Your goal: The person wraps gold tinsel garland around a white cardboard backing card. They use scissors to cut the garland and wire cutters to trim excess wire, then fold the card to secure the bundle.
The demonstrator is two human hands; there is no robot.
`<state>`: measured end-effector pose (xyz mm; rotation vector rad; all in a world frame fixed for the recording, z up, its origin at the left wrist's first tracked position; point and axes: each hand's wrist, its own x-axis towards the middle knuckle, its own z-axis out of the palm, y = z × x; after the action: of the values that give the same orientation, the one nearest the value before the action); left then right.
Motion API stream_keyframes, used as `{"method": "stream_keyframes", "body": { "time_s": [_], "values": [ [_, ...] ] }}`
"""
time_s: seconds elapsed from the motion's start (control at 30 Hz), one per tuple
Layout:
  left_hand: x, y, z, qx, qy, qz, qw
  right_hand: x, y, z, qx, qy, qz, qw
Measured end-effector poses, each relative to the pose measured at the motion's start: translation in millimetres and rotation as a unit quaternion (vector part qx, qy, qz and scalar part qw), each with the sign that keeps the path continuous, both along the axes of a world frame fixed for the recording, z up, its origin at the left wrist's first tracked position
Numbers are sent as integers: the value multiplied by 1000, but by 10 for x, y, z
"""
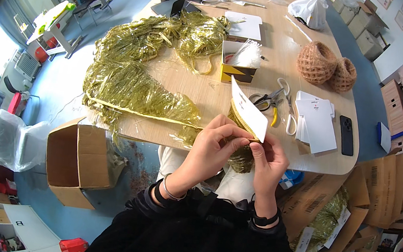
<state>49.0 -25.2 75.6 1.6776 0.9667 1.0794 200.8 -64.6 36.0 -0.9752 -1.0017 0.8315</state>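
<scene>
Near the table's front edge, my left hand [218, 144] and my right hand [269, 155] pinch the lower end of a white card [252, 114]. Its yellow-gold fringe band lies against the card's underside, and gold strands [241, 161] hang below the fingers. From my left hand a pale yellow band runs left to a large heap of gold tinsel fringe [129, 84] on the tabletop. Just beyond the card lie black-handled scissors [264, 100], yellow-handled pliers [274, 115] and white-handled scissors [292, 116]. What exactly my fingertips grip is partly hidden.
A small box [237, 72] of white plastic ties stands mid-table. White cards [317, 123], a black phone [346, 135] and brown twine balls [316, 63] lie at right. Below are an open cardboard box [94, 161] at left and a carton of packed gold fringe [328, 219] at right.
</scene>
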Motion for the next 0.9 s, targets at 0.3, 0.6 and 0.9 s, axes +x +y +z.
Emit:
{"method": "stream_keyframes", "body": {
  "time_s": [0.3,0.6,0.9],
  "values": [
    [-3,101,-74,32,24,-51,998,47,19,-114,-51,-21,-46,997],
    [-407,313,-174,-22,107,76,991,344,74,-167,-40,66,-73,994],
    [-434,341,-202,-102,25,35,994,597,68,-238,-41,140,-34,989]
  ]
}}
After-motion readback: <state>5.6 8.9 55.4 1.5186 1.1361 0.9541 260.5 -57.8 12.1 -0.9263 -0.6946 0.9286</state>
